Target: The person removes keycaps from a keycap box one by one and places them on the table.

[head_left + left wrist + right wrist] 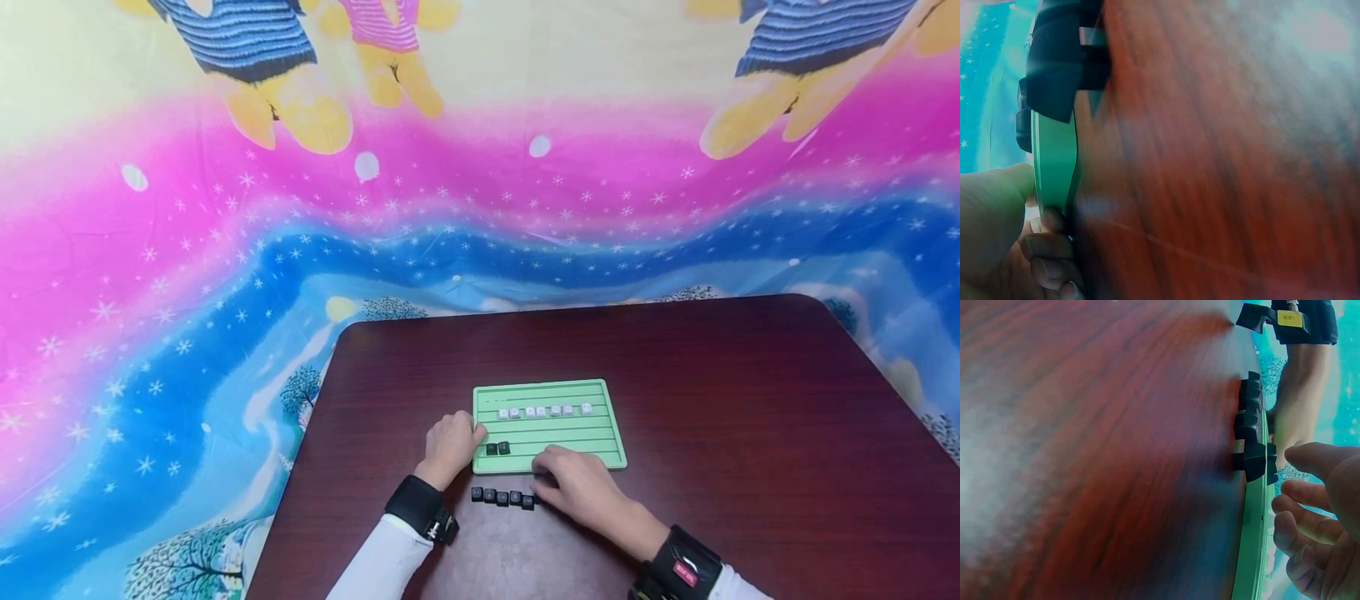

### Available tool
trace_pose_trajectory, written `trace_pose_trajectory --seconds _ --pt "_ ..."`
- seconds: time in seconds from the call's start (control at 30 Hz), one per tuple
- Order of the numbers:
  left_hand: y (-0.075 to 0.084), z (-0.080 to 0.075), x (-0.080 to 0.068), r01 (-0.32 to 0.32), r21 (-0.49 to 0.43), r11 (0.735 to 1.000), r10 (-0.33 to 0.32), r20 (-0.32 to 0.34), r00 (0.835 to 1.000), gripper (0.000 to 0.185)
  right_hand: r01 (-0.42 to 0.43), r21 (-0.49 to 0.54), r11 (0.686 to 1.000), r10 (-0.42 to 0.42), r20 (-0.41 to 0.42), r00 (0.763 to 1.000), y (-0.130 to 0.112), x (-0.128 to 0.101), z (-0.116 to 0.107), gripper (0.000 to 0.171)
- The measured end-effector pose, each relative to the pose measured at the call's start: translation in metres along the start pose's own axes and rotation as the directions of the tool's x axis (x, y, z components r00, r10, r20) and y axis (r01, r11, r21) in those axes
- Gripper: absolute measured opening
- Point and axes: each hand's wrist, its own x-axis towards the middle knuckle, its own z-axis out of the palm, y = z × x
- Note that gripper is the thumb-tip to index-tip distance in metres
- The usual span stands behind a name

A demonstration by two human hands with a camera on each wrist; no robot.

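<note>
A light green ridged tray [555, 458] lies on the table. My left hand [450, 446] grips its left edge; in the left wrist view the thumb lies along the rim of the tray [1057, 162] and the fingers [1050, 269] curl beside it. Two black keycaps [498, 448] sit at the tray's lower left, and several white keycaps [542, 412] stand in a row higher up. Several black keycaps [502, 498] line the table before the tray. By the right end of that line is my right hand [581, 487], its thumb and fingers apart and loosely bent, with nothing visible between them.
The dark reddish wooden table [712, 400] extends around the tray, its far edge near a patterned cloth backdrop [487, 192]. Black straps [415, 502] circle both wrists, over white sleeves.
</note>
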Motion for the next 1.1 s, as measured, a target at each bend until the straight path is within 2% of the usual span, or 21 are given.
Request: trace_pose_trajectory --seconds 0.43,1.1 --pt "-0.002 0.001 -0.001 -0.012 0.002 1.0 0.012 -0.014 1.0 0.052 -0.024 -0.018 1.0 0.024 0.035 0.999 -0.006 0.016 0.001 0.022" --pt "-0.002 0.004 0.001 0.002 0.012 1.0 -0.002 -0.018 1.0 0.052 -0.038 0.013 0.999 0.038 0.003 0.999 -0.008 0.031 0.008 0.021"
